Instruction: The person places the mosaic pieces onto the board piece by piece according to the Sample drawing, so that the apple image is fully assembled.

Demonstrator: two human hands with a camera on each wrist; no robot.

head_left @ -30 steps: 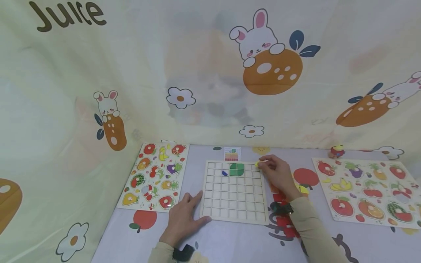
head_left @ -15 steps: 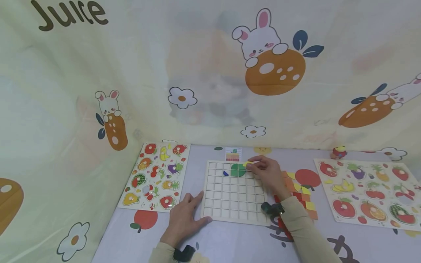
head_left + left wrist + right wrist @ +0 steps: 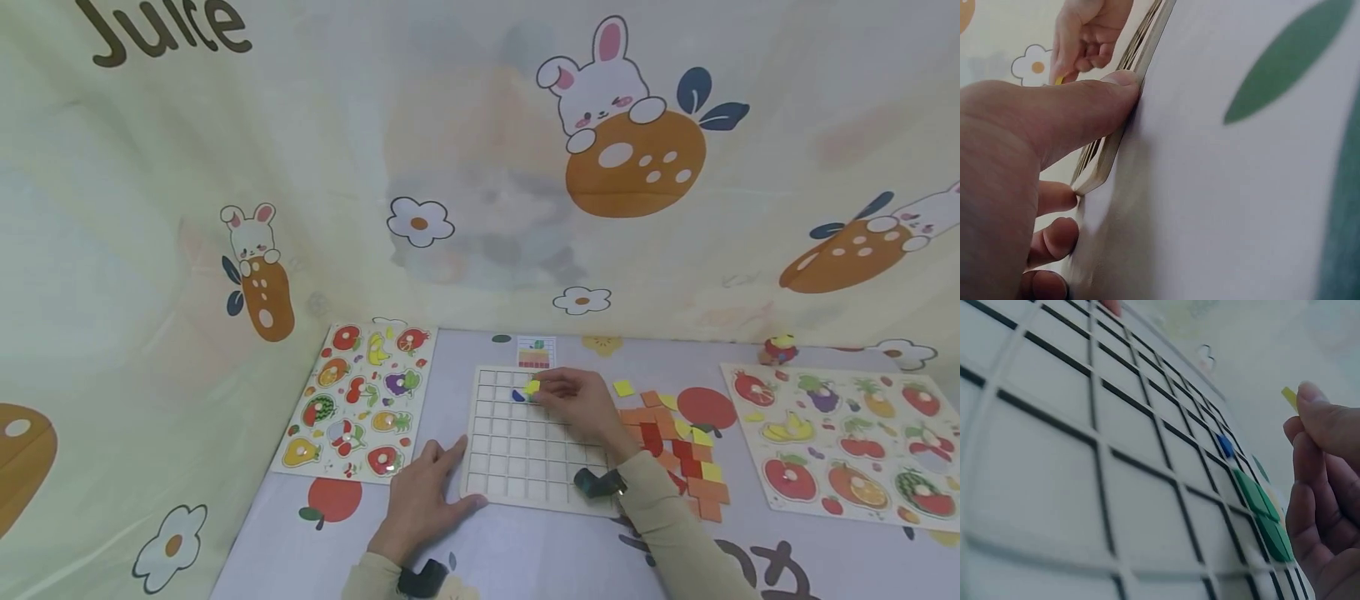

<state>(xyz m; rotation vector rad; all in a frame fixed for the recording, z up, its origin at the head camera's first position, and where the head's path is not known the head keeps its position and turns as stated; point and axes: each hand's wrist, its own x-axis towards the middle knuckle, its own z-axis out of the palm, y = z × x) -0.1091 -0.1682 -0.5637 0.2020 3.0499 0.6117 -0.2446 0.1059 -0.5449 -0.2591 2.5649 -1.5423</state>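
Observation:
Between thumb and forefinger, my right hand [image 3: 579, 404] pinches a small yellow tile [image 3: 532, 387] over the upper part of the white grid board [image 3: 517, 458]. A blue piece [image 3: 518, 396] lies in a cell just left of that tile. Green rounded pieces [image 3: 1261, 499] sit in the grid, mostly behind the right hand in the head view. My left hand [image 3: 423, 500] rests at the board's near left corner, the thumb along the front edge and the forefinger at the left side. In the left wrist view the thumb [image 3: 1091, 106] touches the board's edge [image 3: 1100, 172].
Right of the board lies a loose heap of orange, red and yellow tiles [image 3: 690, 467], with a lone yellow tile [image 3: 623, 388] nearby. A small picture card [image 3: 536, 352] lies behind the board. Fruit puzzle boards flank it, left [image 3: 352, 400] and right [image 3: 843, 450]. A small toy [image 3: 780, 349] stands at the back.
The right hand has moved left across the top of the board with the yellow tile, from the right corner to beside the blue piece, uncovering the tile heap. The left hand stays put.

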